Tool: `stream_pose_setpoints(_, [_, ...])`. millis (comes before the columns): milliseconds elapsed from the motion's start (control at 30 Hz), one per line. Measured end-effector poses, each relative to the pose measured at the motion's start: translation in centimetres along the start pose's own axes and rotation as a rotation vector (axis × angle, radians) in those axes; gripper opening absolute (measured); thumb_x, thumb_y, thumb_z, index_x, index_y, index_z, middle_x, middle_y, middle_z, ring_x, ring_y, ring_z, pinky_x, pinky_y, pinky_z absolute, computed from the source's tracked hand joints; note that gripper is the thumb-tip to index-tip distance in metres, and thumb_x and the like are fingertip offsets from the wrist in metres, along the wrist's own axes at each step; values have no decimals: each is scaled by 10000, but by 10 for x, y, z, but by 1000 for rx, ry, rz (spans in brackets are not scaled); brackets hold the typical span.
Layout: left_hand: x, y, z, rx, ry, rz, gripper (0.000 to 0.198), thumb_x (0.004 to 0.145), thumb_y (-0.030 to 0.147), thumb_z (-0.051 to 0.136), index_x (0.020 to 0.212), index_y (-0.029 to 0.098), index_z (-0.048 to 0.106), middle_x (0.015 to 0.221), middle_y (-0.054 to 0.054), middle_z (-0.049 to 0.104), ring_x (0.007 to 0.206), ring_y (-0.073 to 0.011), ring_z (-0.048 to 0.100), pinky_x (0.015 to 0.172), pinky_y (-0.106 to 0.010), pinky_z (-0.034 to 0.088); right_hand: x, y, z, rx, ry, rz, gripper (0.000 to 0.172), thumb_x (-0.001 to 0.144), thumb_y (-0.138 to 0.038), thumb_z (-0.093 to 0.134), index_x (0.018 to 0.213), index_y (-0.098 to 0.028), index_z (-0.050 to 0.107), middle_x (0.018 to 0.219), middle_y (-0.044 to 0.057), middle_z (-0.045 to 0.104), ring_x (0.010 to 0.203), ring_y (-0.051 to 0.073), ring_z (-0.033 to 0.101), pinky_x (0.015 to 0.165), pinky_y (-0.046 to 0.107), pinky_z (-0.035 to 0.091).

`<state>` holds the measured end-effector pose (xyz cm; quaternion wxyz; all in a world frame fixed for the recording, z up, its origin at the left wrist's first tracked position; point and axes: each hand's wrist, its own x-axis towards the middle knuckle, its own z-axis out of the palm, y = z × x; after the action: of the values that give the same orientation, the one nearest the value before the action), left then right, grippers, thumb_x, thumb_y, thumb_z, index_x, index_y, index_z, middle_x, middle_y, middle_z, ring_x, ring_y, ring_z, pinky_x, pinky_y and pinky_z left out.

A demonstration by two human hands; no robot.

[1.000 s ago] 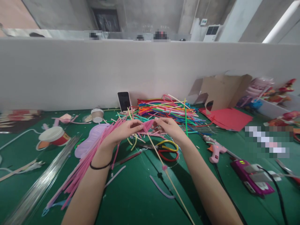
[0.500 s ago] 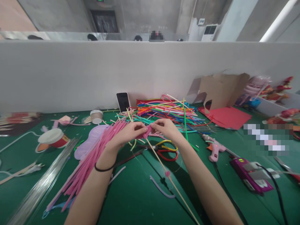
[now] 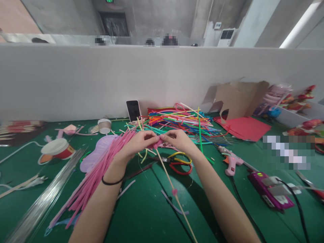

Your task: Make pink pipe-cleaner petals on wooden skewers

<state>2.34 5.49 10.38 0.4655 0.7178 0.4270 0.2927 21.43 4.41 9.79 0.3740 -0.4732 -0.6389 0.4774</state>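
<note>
My left hand (image 3: 138,143) and my right hand (image 3: 177,140) meet above the green table, fingers pinched together on a small pink piece (image 3: 156,144). That piece sits at the top of a thin wooden stick (image 3: 174,195), which slants down towards me and carries a small pink bit partway along. A black band circles my left wrist. Under my left forearm lies a bundle of pink pipe cleaners (image 3: 93,180). Scissors with red and yellow handles (image 3: 180,162) lie just below my right hand.
A heap of coloured pipe cleaners (image 3: 177,121) and a phone (image 3: 133,110) lie against the white partition. A pink glue gun (image 3: 231,162), a purple device with cable (image 3: 270,194), red paper (image 3: 243,127), cardboard (image 3: 238,98), paper cups (image 3: 57,149) and metal wires (image 3: 43,202) surround my hands.
The pink piece has been squeezed smaller between my fingers. The stick's lower end has swung slightly left. My hands have stayed in place.
</note>
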Motion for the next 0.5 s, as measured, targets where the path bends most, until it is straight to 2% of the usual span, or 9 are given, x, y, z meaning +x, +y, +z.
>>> stream_pose_setpoints(367, [3, -4, -1, -14, 40, 18, 319, 817, 462, 609, 762, 149, 645, 680, -8, 604, 637, -129, 546, 575, -234, 412, 3, 6, 0, 55, -18, -21, 319, 845, -451, 612, 762, -150, 675, 708, 55, 728, 689, 160, 688, 654, 254, 519])
stream_pose_setpoints(500, [3, -6, -1, 8, 45, 54, 305, 836, 443, 592, 790, 147, 648, 727, -17, 620, 679, -135, 556, 616, -242, 428, 2, 6, -1, 124, -14, -22, 366, 847, -504, 587, 752, -159, 670, 705, 38, 718, 684, 151, 682, 641, 243, 511])
